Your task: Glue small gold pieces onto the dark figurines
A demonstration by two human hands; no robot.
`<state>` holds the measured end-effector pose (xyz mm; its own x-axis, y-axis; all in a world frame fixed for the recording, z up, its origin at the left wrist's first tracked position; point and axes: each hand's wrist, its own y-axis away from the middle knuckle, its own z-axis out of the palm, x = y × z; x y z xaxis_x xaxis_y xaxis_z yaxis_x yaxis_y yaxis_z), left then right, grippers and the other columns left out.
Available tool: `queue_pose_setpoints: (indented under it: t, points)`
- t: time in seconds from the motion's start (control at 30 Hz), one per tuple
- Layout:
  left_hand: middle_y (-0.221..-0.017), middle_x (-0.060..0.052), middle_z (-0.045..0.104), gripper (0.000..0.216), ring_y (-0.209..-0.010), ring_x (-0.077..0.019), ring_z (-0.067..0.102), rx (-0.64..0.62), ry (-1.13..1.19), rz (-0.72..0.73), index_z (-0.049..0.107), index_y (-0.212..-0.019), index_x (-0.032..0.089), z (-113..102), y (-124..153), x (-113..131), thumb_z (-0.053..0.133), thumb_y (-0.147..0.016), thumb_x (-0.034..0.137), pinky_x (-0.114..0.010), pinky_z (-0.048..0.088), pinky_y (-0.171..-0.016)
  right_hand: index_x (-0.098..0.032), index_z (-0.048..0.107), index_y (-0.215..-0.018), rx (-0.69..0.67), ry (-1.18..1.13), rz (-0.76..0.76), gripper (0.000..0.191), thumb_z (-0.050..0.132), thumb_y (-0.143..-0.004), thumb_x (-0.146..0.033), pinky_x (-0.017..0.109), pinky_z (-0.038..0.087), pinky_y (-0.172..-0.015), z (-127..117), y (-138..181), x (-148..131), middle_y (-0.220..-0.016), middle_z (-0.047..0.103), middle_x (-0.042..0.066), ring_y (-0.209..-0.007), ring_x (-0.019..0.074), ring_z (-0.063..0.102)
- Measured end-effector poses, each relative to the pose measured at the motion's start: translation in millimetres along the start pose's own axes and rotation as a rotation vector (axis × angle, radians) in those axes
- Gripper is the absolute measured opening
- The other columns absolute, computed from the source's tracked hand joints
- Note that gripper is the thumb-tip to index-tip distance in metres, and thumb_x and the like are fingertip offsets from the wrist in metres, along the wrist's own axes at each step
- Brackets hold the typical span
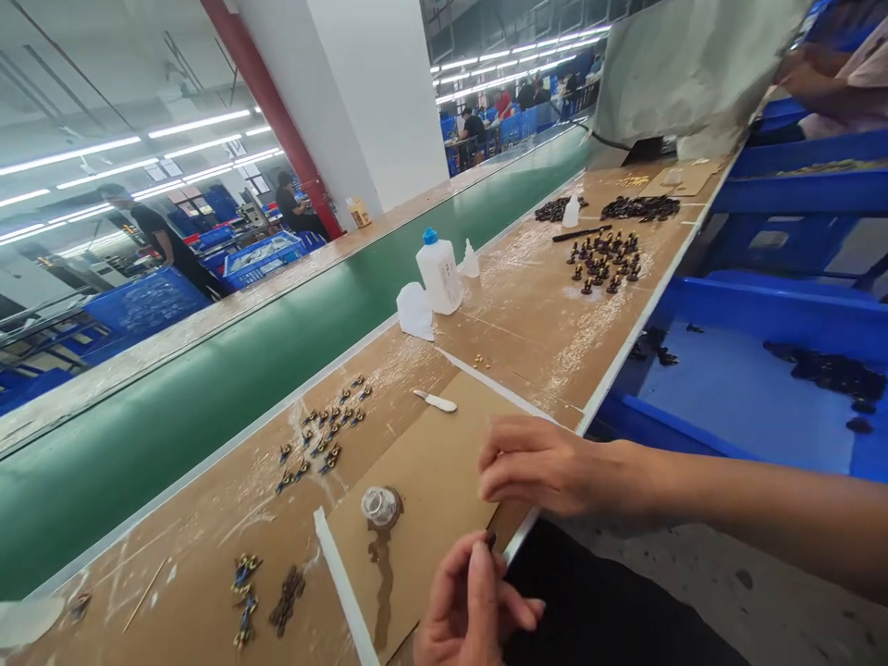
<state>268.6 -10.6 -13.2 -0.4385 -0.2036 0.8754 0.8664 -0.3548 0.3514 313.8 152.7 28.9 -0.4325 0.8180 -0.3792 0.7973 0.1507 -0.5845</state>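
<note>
Head view: the left hand (pixel 472 601) pinches a small dark part (pixel 489 539) between its fingertips, just below the right hand (pixel 548 467), whose fingers curl narrowly; what it holds cannot be determined. Left of both hands, a clear cup (pixel 380 506) sits on the cardboard sheet (pixel 444 462), probably kept within reach. Beyond it, blue-gold pieces (pixel 326 435) lie spaced apart, likely to dry. Farther off stands a white bottle (pixel 439 271).
</note>
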Motion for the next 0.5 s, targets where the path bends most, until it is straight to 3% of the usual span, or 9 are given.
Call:
queue_pose_setpoints:
  t: [0.33, 0.43, 0.5]
  points:
    - [-0.048, 0.002, 0.06, 0.032, -0.035, -0.0065, 0.047, 0.05, 0.062, 0.018, 0.07, -0.067, 0.016, 1, 10, 11, 0.084, -0.048, 0.039, -0.023, 0.052, -0.039, -0.011, 0.064, -0.091, -0.035, -0.156, -0.066, 0.02, 0.044, -0.09, -0.009, 0.024, 0.045, -0.072, 14, -4, -12, -0.082, 0.059, 0.009, -0.078, 0.0129, 0.051]
    - [-0.052, 0.002, 0.062, 0.031, -0.038, -0.0063, 0.048, 0.063, 0.044, 0.067, 0.071, -0.066, 0.016, 0, 11, 11, 0.083, -0.05, 0.039, -0.023, 0.053, -0.041, -0.009, 0.067, -0.089, -0.033, -0.305, 0.017, 0.018, 0.049, -0.088, -0.009, 0.022, 0.046, -0.071, 17, -4, -13, -0.081, 0.059, 0.008, -0.077, 0.0115, 0.053]
    - [-0.051, 0.002, 0.061, 0.029, -0.039, -0.0066, 0.048, 0.087, 0.052, 0.107, 0.071, -0.066, 0.017, 1, 12, 10, 0.084, -0.05, 0.038, -0.024, 0.054, -0.041, -0.01, 0.069, -0.087, -0.022, -0.478, 0.174, 0.013, 0.056, -0.086, -0.013, 0.021, 0.047, -0.072, 21, -3, -13, -0.081, 0.059, 0.007, -0.076, 0.0103, 0.056]
